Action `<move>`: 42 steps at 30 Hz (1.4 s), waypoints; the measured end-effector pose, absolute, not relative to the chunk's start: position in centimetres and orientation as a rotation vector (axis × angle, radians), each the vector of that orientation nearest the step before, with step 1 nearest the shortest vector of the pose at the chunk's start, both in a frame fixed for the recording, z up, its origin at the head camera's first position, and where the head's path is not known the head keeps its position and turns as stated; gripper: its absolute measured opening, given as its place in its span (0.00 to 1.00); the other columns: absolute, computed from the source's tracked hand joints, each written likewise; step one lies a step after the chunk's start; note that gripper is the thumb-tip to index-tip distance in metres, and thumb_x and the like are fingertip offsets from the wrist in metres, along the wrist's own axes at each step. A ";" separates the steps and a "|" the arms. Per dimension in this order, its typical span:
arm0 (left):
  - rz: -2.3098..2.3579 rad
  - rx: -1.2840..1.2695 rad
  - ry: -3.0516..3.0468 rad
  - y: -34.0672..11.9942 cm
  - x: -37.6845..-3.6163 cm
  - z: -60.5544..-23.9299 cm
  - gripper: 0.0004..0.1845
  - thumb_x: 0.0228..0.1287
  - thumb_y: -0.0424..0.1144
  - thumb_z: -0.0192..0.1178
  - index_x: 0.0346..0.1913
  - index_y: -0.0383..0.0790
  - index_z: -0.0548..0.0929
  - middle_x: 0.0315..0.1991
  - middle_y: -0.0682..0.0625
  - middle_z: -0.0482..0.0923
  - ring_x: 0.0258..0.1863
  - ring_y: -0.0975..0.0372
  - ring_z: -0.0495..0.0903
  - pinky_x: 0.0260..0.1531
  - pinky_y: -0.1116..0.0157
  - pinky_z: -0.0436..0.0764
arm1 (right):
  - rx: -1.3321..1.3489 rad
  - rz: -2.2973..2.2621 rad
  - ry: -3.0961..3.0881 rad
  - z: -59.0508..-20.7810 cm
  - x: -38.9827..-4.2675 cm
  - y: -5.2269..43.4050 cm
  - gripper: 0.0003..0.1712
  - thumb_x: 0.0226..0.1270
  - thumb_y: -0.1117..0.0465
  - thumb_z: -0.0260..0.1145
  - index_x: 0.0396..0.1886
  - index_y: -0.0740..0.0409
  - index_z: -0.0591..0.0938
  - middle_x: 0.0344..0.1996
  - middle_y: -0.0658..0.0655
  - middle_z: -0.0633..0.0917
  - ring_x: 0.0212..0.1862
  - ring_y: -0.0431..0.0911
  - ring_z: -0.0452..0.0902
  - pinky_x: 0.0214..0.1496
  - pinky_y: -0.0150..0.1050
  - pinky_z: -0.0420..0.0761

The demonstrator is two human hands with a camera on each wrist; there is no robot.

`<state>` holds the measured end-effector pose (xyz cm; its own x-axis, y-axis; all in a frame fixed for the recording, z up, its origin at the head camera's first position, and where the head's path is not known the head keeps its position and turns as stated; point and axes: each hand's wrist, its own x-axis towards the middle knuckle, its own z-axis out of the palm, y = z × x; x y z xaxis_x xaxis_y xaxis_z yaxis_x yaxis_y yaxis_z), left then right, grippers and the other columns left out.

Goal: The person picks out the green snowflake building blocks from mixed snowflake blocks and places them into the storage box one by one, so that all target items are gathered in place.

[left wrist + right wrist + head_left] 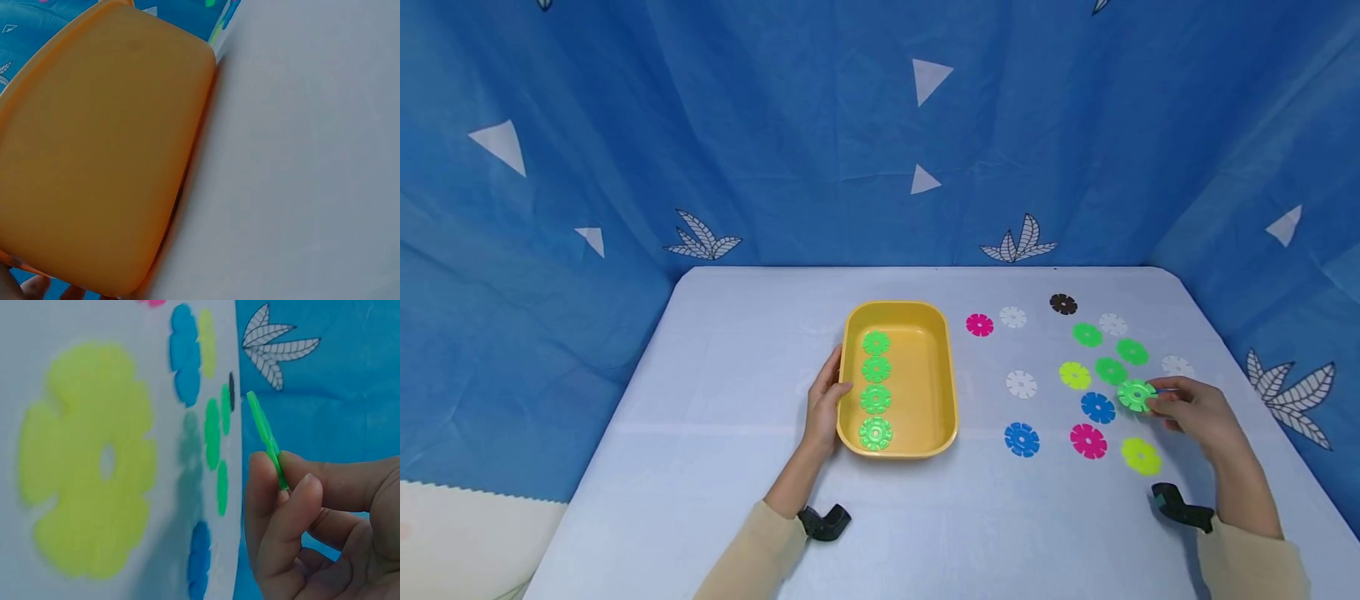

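Blue cloth (820, 133) backs a white table (715, 400) bearing discs (1104, 372).

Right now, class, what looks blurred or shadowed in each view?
Head: bright, soft shadow beside the right sleeve; left wrist: dim, the yellow tray looking brownish; right wrist: nearest yellow disc blurred, a shadow across the white table.

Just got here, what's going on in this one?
A person is handling flat, notched discs at a table. The left hand holds the left side of a yellow tray, where four green discs sit in a column. The right hand pinches another green disc between its fingers, clear of the table. Three more green ones lie on the table to the tray's right, among discs of other colours.
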<state>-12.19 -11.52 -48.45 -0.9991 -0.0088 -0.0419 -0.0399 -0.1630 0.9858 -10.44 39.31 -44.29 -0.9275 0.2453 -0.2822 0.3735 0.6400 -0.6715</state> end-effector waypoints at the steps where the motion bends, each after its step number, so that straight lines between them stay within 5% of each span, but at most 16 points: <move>1: 2.374 -0.067 2.027 -11.6 -12.2 -48.5 0.34 0.67 0.31 0.46 0.76 0.49 0.59 0.77 0.52 0.55 0.76 0.57 0.55 0.68 0.70 0.64 | 0.488 -1.190 2.699 -44.8 -10.8 39.6 0.28 0.70 0.54 0.60 0.62 0.68 0.72 0.38 0.59 0.76 0.30 0.35 0.79 0.29 0.31 0.81; 5: 2.372 -0.079 2.030 -11.6 -12.1 -48.5 0.34 0.67 0.30 0.46 0.76 0.50 0.59 0.77 0.52 0.55 0.76 0.57 0.55 0.69 0.66 0.64 | 0.371 -1.314 2.688 -45.9 -12.3 39.5 0.23 0.66 0.44 0.65 0.54 0.50 0.76 0.33 0.47 0.79 0.31 0.33 0.82 0.27 0.30 0.80; 9: 2.375 -0.079 2.028 -11.7 -12.1 -48.5 0.34 0.67 0.31 0.46 0.76 0.50 0.59 0.77 0.53 0.54 0.77 0.58 0.53 0.72 0.60 0.59 | 0.253 -1.322 2.647 -43.4 -13.0 35.6 0.27 0.69 0.49 0.63 0.59 0.60 0.74 0.34 0.49 0.81 0.32 0.34 0.84 0.31 0.34 0.80; 12: 2.378 -0.079 2.025 -11.7 -12.0 -48.5 0.34 0.67 0.31 0.46 0.76 0.49 0.58 0.77 0.52 0.54 0.76 0.57 0.54 0.70 0.65 0.62 | 0.139 -1.309 2.625 -41.1 -13.3 31.9 0.29 0.71 0.55 0.61 0.63 0.71 0.70 0.38 0.57 0.79 0.32 0.37 0.85 0.32 0.35 0.80; 17: 2.383 -0.069 2.015 -11.7 -12.0 -48.6 0.35 0.67 0.30 0.46 0.77 0.49 0.58 0.77 0.51 0.54 0.76 0.55 0.55 0.64 0.74 0.67 | 0.008 -1.312 2.554 -39.3 -14.5 27.2 0.25 0.70 0.60 0.62 0.61 0.68 0.73 0.40 0.63 0.78 0.34 0.44 0.87 0.33 0.37 0.80; 27: 2.416 -0.037 1.988 -11.5 -12.1 -48.5 0.34 0.67 0.28 0.45 0.77 0.45 0.57 0.78 0.49 0.53 0.76 0.54 0.54 0.72 0.54 0.58 | -0.315 -1.222 2.465 -37.1 -17.1 18.5 0.16 0.66 0.69 0.63 0.53 0.64 0.81 0.37 0.62 0.79 0.32 0.50 0.85 0.32 0.39 0.83; 35: 2.403 -0.047 2.001 -11.5 -12.1 -48.5 0.34 0.67 0.29 0.45 0.77 0.46 0.58 0.77 0.50 0.54 0.76 0.54 0.56 0.65 0.71 0.67 | -0.526 -1.112 2.307 -37.4 -18.6 13.2 0.10 0.61 0.72 0.66 0.43 0.63 0.84 0.31 0.58 0.80 0.29 0.53 0.85 0.31 0.40 0.83; 42: 2.405 -0.034 1.995 -11.5 -12.2 -48.5 0.34 0.67 0.29 0.45 0.77 0.47 0.58 0.78 0.51 0.53 0.77 0.55 0.53 0.72 0.55 0.59 | -0.603 -0.916 2.255 -38.4 -19.0 10.8 0.09 0.59 0.73 0.68 0.38 0.60 0.83 0.26 0.56 0.80 0.30 0.58 0.85 0.32 0.40 0.84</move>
<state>-12.21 -11.49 -48.51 -0.9996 -0.0012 -0.0269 -0.0263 -0.1846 0.9825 -18.96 10.75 -38.36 -0.7011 -0.6069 -0.3743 -0.1739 0.6546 -0.7357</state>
